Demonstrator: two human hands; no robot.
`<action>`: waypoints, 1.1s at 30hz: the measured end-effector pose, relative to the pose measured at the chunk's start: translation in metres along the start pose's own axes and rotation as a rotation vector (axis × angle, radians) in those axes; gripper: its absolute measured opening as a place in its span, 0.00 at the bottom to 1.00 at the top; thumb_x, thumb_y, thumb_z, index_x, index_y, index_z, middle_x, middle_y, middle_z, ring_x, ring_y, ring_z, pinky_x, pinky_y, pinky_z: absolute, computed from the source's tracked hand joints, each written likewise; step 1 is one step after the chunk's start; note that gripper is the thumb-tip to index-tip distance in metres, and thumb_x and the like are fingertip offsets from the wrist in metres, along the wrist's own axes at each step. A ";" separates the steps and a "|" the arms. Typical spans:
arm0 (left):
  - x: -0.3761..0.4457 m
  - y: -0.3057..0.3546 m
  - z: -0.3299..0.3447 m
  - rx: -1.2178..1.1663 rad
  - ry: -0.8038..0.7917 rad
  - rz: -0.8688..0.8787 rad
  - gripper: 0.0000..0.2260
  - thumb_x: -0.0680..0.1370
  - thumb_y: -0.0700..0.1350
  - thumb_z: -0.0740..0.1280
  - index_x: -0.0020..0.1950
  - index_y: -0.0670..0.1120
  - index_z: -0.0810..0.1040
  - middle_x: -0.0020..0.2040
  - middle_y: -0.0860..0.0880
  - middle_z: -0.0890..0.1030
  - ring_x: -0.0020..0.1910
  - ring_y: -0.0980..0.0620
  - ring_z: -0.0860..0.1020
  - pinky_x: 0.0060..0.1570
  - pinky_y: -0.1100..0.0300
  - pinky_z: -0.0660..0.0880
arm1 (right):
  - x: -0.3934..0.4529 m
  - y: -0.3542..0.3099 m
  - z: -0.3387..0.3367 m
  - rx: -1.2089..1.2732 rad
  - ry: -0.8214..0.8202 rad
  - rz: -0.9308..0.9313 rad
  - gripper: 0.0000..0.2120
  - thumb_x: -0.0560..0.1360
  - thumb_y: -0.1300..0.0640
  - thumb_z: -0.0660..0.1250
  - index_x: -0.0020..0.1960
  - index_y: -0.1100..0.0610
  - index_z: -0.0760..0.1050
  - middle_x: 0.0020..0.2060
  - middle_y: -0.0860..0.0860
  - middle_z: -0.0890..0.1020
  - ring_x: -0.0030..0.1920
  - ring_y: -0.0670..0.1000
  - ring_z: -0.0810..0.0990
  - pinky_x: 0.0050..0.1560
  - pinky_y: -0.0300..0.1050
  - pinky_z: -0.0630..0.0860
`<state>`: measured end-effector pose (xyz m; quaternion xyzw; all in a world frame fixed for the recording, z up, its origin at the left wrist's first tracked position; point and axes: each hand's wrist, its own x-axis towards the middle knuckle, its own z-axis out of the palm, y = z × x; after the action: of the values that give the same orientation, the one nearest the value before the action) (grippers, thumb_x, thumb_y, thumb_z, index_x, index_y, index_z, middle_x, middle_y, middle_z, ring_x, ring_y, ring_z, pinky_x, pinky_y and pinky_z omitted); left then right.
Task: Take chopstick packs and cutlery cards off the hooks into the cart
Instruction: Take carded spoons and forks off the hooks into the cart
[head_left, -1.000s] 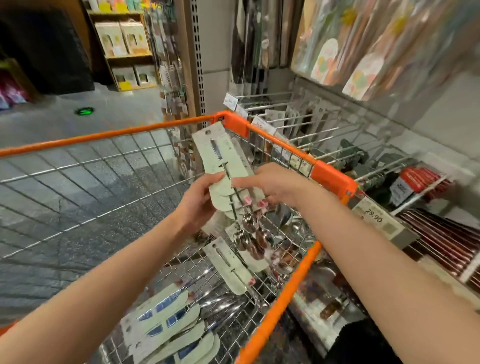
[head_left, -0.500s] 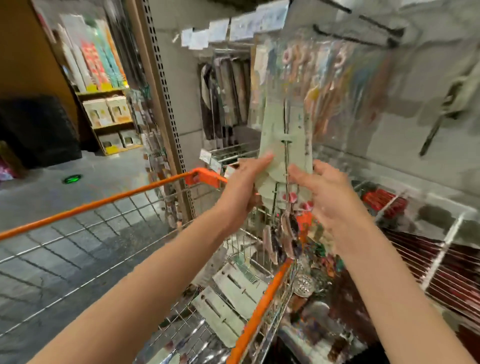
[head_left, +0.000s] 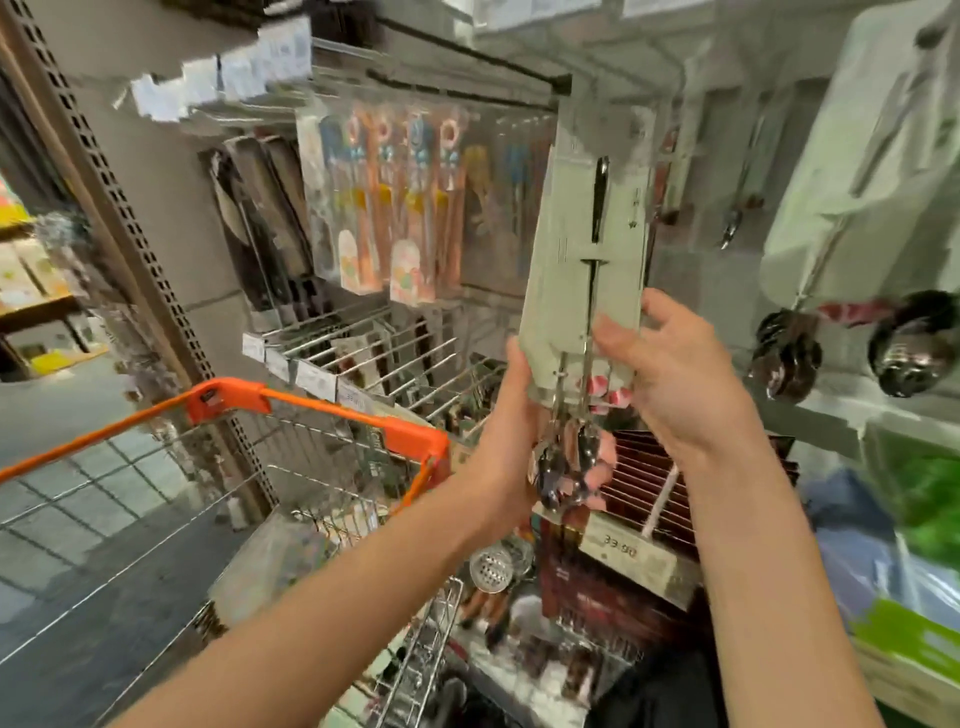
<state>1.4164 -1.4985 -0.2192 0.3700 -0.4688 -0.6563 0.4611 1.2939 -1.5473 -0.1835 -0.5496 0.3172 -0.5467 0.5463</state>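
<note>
My left hand (head_left: 514, 415) and right hand (head_left: 675, 374) together hold a stack of pale green cutlery cards (head_left: 587, 270) upright in front of the hooks. The left grip wraps the stack's lower left edge, thumb along the front. The right grip pinches the lower right edge, thumb on the front face and fingers curled behind. How many cards are in the stack I cannot tell; only the front one shows, with one dark handle running down its middle. Below the cards hang spoon bowls (head_left: 566, 467), at least two, blurred, between my wrists.

The stack is held up against the display, above and to the right of the cart (head_left: 322, 415), not over its basket. The cart's orange rim runs from the left edge to a corner just left of my left wrist; its wire basket sits below.

Behind the cards, chopstick packs (head_left: 395, 208) hang in a row on the hooks: four orange-and-pink ones I can count, with darker packs to their left and more blurred ones to their right. Under them bare wire hooks (head_left: 363, 348) stick out with white price tags at their tips. To the right hang two dark ladles (head_left: 789, 358), and a price label (head_left: 618, 545) sits on the shelf edge below my right wrist.
</note>
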 end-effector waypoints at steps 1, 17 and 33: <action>0.004 -0.007 0.001 0.011 0.010 0.023 0.39 0.73 0.73 0.40 0.42 0.44 0.77 0.29 0.44 0.71 0.25 0.50 0.69 0.28 0.60 0.72 | 0.000 0.004 -0.004 0.008 -0.002 0.013 0.11 0.76 0.66 0.65 0.57 0.58 0.76 0.51 0.56 0.84 0.52 0.55 0.84 0.57 0.56 0.78; 0.001 -0.023 0.001 0.101 0.257 0.068 0.35 0.76 0.68 0.38 0.27 0.42 0.65 0.22 0.49 0.62 0.19 0.55 0.59 0.20 0.65 0.58 | -0.018 0.026 -0.013 -0.574 0.192 0.005 0.21 0.75 0.46 0.67 0.41 0.67 0.77 0.38 0.59 0.83 0.36 0.52 0.83 0.43 0.56 0.81; 0.002 -0.037 0.010 0.135 0.486 0.132 0.34 0.81 0.63 0.43 0.26 0.43 0.69 0.19 0.48 0.65 0.17 0.53 0.61 0.20 0.63 0.59 | -0.048 0.014 -0.006 -0.548 0.137 0.008 0.07 0.73 0.56 0.71 0.44 0.58 0.75 0.36 0.51 0.84 0.33 0.48 0.84 0.37 0.51 0.82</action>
<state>1.3972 -1.4929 -0.2518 0.5155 -0.4101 -0.4838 0.5762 1.2826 -1.5065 -0.2103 -0.6373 0.4915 -0.4744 0.3567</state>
